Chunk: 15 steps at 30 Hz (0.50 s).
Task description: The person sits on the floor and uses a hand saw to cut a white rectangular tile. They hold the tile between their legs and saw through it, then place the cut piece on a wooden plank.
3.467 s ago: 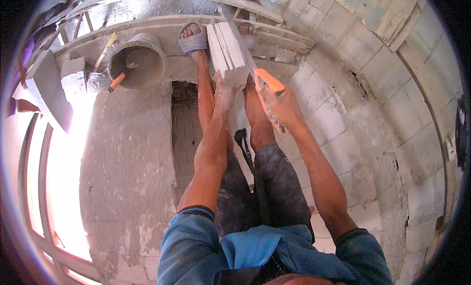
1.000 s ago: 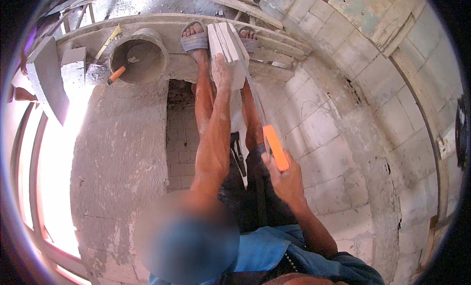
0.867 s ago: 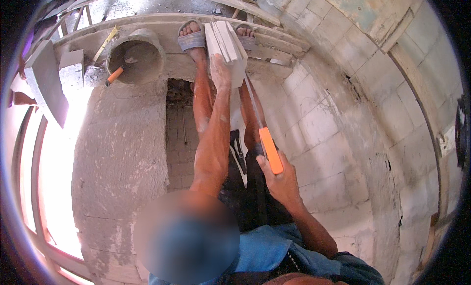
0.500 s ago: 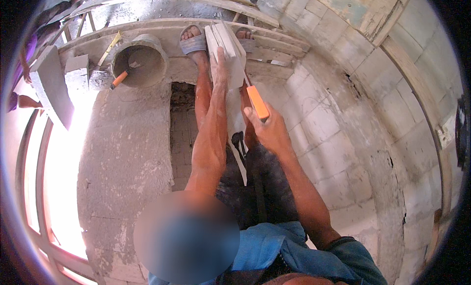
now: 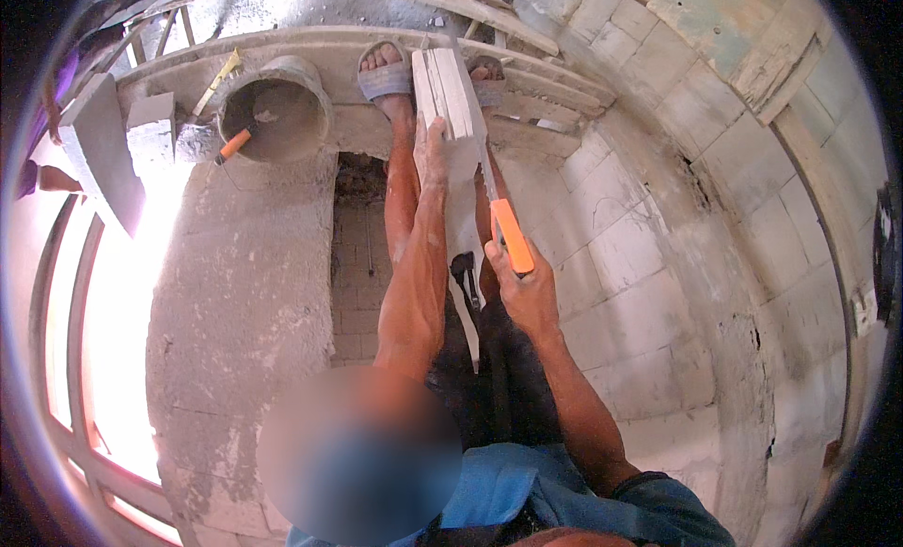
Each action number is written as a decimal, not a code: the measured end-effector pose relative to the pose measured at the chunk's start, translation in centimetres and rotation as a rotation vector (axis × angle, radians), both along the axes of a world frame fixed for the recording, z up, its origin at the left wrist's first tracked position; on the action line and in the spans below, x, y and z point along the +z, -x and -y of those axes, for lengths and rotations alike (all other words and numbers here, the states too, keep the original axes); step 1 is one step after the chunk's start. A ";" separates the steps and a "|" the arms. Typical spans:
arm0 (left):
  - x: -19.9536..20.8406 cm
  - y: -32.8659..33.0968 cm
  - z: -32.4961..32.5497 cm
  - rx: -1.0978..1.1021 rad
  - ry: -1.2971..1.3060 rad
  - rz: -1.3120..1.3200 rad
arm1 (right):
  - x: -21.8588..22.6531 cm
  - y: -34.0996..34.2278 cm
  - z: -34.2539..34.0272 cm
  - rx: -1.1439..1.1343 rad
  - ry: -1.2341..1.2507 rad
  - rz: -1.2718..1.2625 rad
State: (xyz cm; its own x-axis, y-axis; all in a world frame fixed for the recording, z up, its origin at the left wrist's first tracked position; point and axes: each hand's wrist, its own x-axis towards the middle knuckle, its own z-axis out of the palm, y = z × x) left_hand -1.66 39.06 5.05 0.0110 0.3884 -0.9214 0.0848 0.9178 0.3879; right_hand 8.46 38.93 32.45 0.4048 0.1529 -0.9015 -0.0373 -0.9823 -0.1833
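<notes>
A pale, blocky piece of masonry (image 5: pixel 445 95) stands between my sandalled feet, with lengthwise grooves or cuts on its top. My left hand (image 5: pixel 432 154) grips its left side near the closer end. In my right hand (image 5: pixel 527 293) is a handsaw (image 5: pixel 511 237), gripped by its orange handle. The saw's blade points away from me and runs along the block's right side; how deep it sits in the block I cannot tell. Behind the saw, a black strap-like thing (image 5: pixel 463 268) hangs between my legs.
A mortar-stained bucket (image 5: pixel 324 124) lies ahead on the left, with an orange-handled tool (image 5: pixel 233 146) at its mouth. Grey blocks (image 5: pixel 94 147) stand farther left, beside another person's hand (image 5: pixel 58 180). A wooden plank (image 5: pixel 282 48) crosses ahead; a block wall (image 5: pixel 649 274) rises on the right.
My right hand has drawn the saw back toward my body. My left hand keeps its grip on the block. The whole view has shifted slightly.
</notes>
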 end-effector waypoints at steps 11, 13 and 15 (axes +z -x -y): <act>-1.0 -0.1 2.1 -0.155 -0.055 -0.090 | -0.8 -3.0 -1.7 -0.030 -0.014 -0.014; -1.5 0.6 2.7 -0.297 -0.104 -0.147 | -1.2 -2.1 -1.9 -0.029 -0.013 -0.024; -1.6 0.5 2.6 -0.293 -0.094 -0.150 | -1.6 -1.7 -1.8 -0.025 0.045 -0.060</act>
